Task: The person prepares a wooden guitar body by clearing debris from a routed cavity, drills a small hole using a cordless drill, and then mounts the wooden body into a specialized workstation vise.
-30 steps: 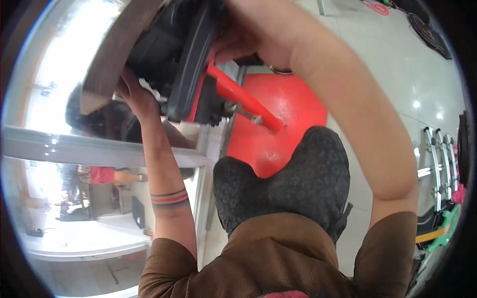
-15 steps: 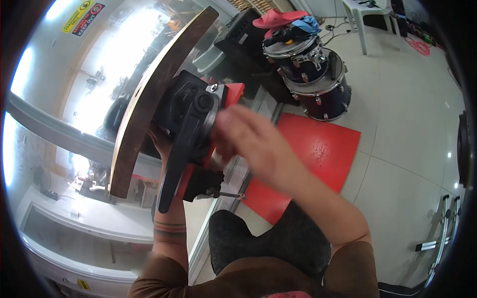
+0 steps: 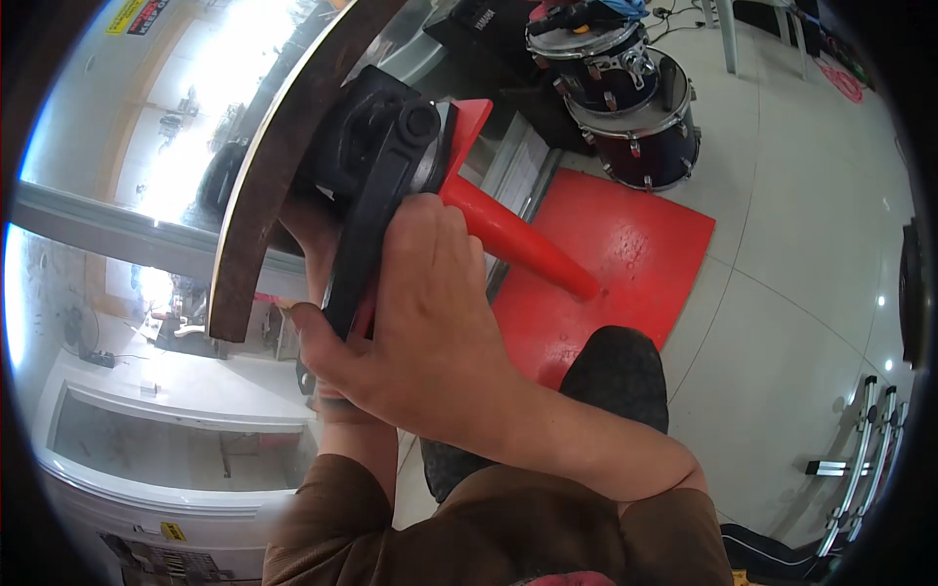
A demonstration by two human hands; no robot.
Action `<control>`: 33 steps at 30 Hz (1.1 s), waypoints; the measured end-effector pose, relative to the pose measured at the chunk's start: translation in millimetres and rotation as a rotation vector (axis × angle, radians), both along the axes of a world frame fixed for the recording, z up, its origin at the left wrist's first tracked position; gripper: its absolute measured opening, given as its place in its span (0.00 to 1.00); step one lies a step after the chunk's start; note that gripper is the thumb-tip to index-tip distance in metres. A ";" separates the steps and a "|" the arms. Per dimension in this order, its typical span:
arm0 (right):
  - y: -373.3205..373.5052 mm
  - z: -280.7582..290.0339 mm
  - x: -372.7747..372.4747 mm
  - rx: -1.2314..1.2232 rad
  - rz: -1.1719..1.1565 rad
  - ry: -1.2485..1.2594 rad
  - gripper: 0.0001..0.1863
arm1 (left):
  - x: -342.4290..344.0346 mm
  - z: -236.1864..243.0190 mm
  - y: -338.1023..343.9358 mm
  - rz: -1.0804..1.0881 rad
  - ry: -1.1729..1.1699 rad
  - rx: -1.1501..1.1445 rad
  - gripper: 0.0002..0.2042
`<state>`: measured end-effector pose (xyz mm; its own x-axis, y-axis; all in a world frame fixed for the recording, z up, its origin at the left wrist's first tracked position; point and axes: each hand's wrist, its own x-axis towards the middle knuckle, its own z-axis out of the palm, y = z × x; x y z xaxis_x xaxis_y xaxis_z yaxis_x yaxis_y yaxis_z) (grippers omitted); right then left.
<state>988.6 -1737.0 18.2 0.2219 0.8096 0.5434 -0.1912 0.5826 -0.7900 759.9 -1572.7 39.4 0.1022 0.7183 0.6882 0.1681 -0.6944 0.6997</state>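
Note:
A wooden board (image 3: 256,205) with a curved edge stands on its side at left of centre. Fixed against it is a black metal bracket (image 3: 357,127), and a flat black bar (image 3: 371,215) runs down from the bracket's round pivot. My right hand (image 3: 430,322) is closed round the bar, thumb on the left side and fingers on the right. Behind the bar, close to the board, my left hand (image 3: 311,239) is mostly hidden, its fingers out of sight. A red plate (image 3: 471,132) and a red tube (image 3: 528,249) project from the bracket's right side.
Two stacked drums (image 3: 645,146) stand on the tiled floor beyond a red mat (image 3: 635,249). A black speaker-like box (image 3: 479,34) is behind them. At left is a glass-fronted white cabinet (image 3: 186,444). Metal stand legs (image 3: 865,459) lie at the right.
My blurred right hand has come down and left and now grips the black bar. The red tube shows now; the threaded metal rod below the bracket is covered. The whole view has shifted.

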 end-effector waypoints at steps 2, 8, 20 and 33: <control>-2.7 -3.4 0.0 0.010 -0.043 -0.073 0.41 | -5.5 12.2 -13.1 0.009 0.002 -0.003 0.24; 33.2 -58.1 26.8 0.150 -0.089 -0.162 0.32 | -5.1 10.6 -0.8 -0.083 -0.070 -0.027 0.24; 80.1 -82.8 72.3 0.150 0.040 -0.288 0.22 | -67.4 16.5 15.1 -0.180 -0.123 -0.012 0.24; 106.0 -74.9 95.9 0.206 0.036 -0.374 0.24 | -81.4 26.9 21.2 0.106 -0.034 -0.062 0.25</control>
